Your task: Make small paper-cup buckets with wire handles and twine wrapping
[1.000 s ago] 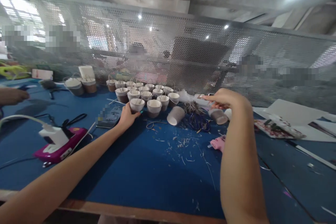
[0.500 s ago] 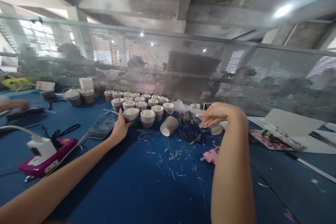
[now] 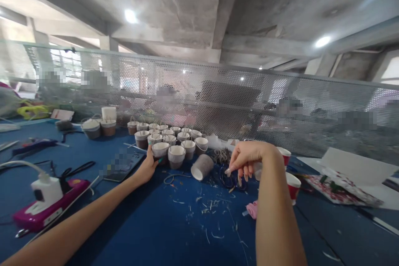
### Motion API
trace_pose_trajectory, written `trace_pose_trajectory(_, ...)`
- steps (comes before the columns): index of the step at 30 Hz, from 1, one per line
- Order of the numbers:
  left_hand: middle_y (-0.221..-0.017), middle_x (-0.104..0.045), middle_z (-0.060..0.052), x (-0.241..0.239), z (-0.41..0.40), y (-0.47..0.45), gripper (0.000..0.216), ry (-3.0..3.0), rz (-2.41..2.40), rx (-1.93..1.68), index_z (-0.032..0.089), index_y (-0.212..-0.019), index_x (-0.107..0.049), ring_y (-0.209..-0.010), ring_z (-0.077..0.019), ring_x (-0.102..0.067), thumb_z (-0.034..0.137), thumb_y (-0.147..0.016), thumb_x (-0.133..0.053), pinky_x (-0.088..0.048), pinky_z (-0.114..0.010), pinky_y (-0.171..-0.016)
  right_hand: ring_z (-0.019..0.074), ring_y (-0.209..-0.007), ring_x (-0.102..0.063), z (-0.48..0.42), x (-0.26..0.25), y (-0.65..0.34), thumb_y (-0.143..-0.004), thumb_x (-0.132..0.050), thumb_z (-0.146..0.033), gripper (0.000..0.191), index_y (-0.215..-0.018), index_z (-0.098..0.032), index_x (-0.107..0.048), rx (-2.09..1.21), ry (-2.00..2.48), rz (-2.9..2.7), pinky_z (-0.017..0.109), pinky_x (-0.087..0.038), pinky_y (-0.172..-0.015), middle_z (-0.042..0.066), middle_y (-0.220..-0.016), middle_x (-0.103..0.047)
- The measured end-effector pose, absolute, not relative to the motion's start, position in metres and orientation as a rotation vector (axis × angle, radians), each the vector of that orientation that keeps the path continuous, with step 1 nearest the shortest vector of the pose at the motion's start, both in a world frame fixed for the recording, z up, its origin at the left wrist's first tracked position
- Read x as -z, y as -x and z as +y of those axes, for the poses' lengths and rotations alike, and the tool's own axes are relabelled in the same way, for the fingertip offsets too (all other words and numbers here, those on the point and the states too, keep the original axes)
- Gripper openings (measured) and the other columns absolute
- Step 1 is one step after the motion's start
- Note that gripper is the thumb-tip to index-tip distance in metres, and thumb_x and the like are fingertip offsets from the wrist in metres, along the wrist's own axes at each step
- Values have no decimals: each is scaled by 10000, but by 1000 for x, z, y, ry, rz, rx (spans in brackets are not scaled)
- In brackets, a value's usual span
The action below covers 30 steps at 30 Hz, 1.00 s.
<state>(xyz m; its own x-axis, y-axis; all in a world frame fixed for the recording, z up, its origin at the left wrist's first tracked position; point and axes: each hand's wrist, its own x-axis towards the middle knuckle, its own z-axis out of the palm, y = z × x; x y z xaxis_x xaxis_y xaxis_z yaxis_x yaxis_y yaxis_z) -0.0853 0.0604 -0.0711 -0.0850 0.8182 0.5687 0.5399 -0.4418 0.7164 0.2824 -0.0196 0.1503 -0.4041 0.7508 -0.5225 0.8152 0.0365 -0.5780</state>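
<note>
Grey, white-rimmed cup (image 3: 160, 152) sits clasped between the parted thumb and fingers of the left hand (image 3: 146, 169), seemingly for steadiness, while the right hand (image 3: 247, 158) bends its fingers down over dark-blue loops (image 3: 223, 179), any pinch impossible to tell.

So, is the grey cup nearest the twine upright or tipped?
Tipped: the grey cup lies on its side, its white end in plain view.

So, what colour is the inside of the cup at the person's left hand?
White; the inside of that cup shows best in the head view.
</note>
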Motion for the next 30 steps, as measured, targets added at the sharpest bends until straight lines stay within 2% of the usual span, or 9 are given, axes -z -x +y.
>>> trace_pose_trajectory(5, -1490, -287, -175, 70, 64, 87, 885, -1909, 1348, -1571, 165, -1448, -62, -1430, -301, -177, 305, -730, -561, -155, -511, -1149, 95, -515, -641, -17, -149, -283, -578, -807, -471, 380, -782, -156, -744, 1296, -1656, 2193, 154, -506, -507, 26, -651, -721)
trace_pose_trajectory(8, -1467, -296, -161, 66, 62, 87, 870, -1951, 1314, -1571, 187, -1418, -171, -1425, -312, -177, 341, -689, -620, -152, -510, -1154, 85, -498, -628, -15, -147, -285, -576, -807, -475, 374, -775, -165, -744, 1307, -1652, 2184, 145, -489, -485, 14, -639, -716)
trace_pose_trajectory(12, -1310, -414, -133, 61, 58, 87, 726, -1987, 1484, -1575, 192, -1284, -371, -1319, -332, -350, 367, -642, -661, -310, -535, -1090, 77, -481, -619, -14, -147, -287, -588, -793, -502, 374, -753, -169, -748, 1247, -1660, 2200, 131, -455, -438, 14, -639, -716)
trace_pose_trajectory(17, -1098, -496, -92, 53, 52, 85, 495, -2021, 1610, -1640, 187, -1080, -459, -1100, -302, -514, 339, -645, -641, -481, -505, -916, 82, -474, -617, -18, -150, -290, -595, -786, -517, 380, -743, -169, -750, 1219, -1676, 2238, 134, -436, -413, 27, -650, -721)
trace_pose_trajectory(19, -1047, -502, -80, 48, 48, 83, 392, -2022, 1628, -1752, 196, -1003, -468, -1028, -286, -539, 308, -664, -630, -505, -493, -860, 79, -466, -607, -21, -152, -292, -600, -786, -507, 367, -736, -168, -747, 1242, -1713, 2232, 140, -441, -419, 30, -659, -723)
trace_pose_trajectory(21, -1075, -486, -85, 43, 43, 81, 362, -2031, 1616, -1961, 205, -994, -463, -1079, -290, -511, 296, -689, -635, -495, -494, -875, 77, -460, -600, -25, -154, -295, -596, -793, -495, 355, -725, -168, -744, 1250, -1754, 2223, 142, -445, -426, 31, -664, -724)
trace_pose_trajectory(26, -1205, -414, -111, 37, 32, 77, 449, -2057, 1512, -2472, 218, -1110, -421, -1236, -286, -396, 266, -739, -669, -354, -525, -1032, 75, -458, -601, -32, -158, -305, -606, -792, -483, 338, -723, -168, -751, 1242, -1762, 2266, 142, -464, -437, 36, -679, -729)
trace_pose_trajectory(30, -1237, -416, -98, 10, 48, 68, 498, -2095, 1317, -2692, 246, -1133, -414, -1216, -266, -416, 249, -722, -696, -369, -486, -1017, 78, -447, -607, -37, -162, -312, -603, -800, -457, 329, -746, -163, -755, 1287, -1739, 2305, 144, -480, -427, 37, -708, -740)
